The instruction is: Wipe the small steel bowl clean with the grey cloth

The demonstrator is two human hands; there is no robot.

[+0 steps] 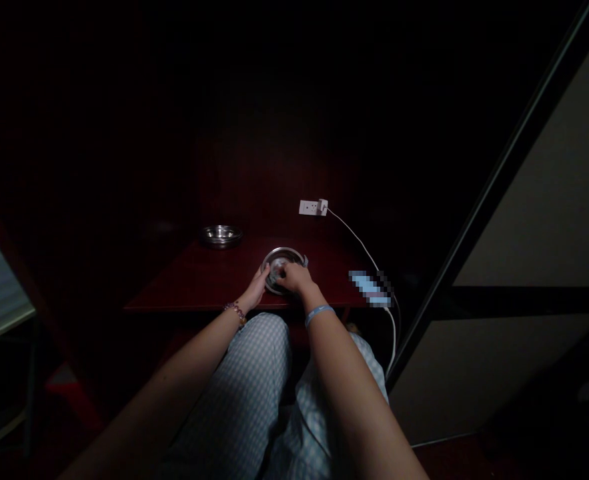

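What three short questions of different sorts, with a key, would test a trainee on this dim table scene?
1. True or false: both hands are at the near metal dish.
2. Which wrist wears the light blue band? A) left B) right
3. Fill in: the white cable runs from the wall ______ down past the table's right end.

Key
1. True: the left hand is at its left rim and the right hand is over it. A second metal dish sits apart, farther back on the dark red table.
2. B; the left wrist has a beaded bracelet.
3. socket.
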